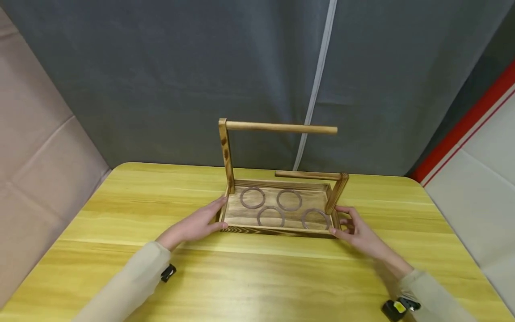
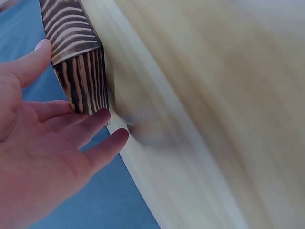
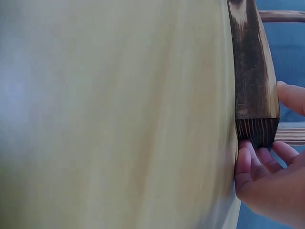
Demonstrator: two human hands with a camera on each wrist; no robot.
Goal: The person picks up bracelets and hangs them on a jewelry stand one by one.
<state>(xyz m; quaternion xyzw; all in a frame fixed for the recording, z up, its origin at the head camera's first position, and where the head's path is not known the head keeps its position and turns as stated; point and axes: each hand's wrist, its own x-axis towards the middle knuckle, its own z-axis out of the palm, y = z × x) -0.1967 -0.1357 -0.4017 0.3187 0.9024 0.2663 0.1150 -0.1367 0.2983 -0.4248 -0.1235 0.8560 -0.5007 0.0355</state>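
Left grip (image 1: pixel 201 222) spread wide here, near-straight fingers and thumb touching one end of the wooden tray (image 1: pixel 277 231); and across from it, right grip (image 1: pixel 360 232), fingers bent, pinching the opposite end! The tray lies between both grips, table (image 1: pixel 257 277) beneath, a post (image 1: pixel 226 156) rising beside each.

No lettering, label, brand, number or sign can be read in any of the three views. The nearest thing to a label is a small yellow patch (image 1: pixel 400 307) on the black device (image 1: pixel 389 310) by the right sleeve (image 1: pixel 432 293) — too small in the head view to tell whether anything is printed on it.
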